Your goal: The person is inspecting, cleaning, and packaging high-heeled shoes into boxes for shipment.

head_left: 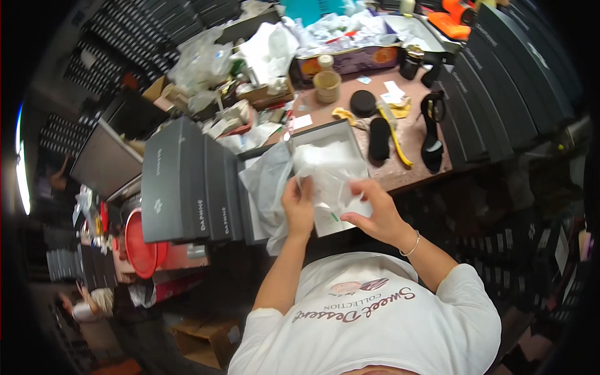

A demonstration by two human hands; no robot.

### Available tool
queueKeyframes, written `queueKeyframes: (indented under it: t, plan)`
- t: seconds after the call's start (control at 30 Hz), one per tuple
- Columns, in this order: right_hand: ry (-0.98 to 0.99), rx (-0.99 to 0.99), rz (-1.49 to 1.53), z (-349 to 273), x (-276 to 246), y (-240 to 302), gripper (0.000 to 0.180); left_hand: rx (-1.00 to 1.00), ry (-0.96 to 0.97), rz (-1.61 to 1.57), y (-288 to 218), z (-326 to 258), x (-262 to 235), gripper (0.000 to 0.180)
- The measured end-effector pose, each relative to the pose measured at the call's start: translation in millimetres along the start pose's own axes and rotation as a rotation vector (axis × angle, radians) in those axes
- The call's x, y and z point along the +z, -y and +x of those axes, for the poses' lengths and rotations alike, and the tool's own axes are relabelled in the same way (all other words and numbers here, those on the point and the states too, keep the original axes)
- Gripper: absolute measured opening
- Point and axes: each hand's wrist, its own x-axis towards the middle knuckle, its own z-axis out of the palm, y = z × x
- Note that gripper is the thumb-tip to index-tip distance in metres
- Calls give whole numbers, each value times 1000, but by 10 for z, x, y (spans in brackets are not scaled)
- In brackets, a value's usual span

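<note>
An open shoe box with a pale inside sits on the brown table in front of me, filled with white tissue paper. My left hand pinches the tissue at the box's near left side. My right hand grips a fold of the same tissue at the near right corner. The paper hides whatever lies in the box. A loose sheet of tissue spills over the box's left wall.
Dark closed shoe boxes stand left of the open box; more are stacked along the right. A black high-heeled sandal, a black insole, a yellow strip, tape rolls and paper clutter cover the table. A red basin sits lower left.
</note>
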Motion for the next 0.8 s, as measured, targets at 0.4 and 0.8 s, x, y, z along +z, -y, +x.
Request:
queueKeyframes:
  t: [0.4, 0.8]
  plan:
    - [-152, 54, 94, 164, 375, -754, 19, 378, -99, 649, -138, -479, 63, 36]
    - [-360, -268, -535, 268, 119, -390, 12, 88, 384, 842, -311, -448, -176, 27]
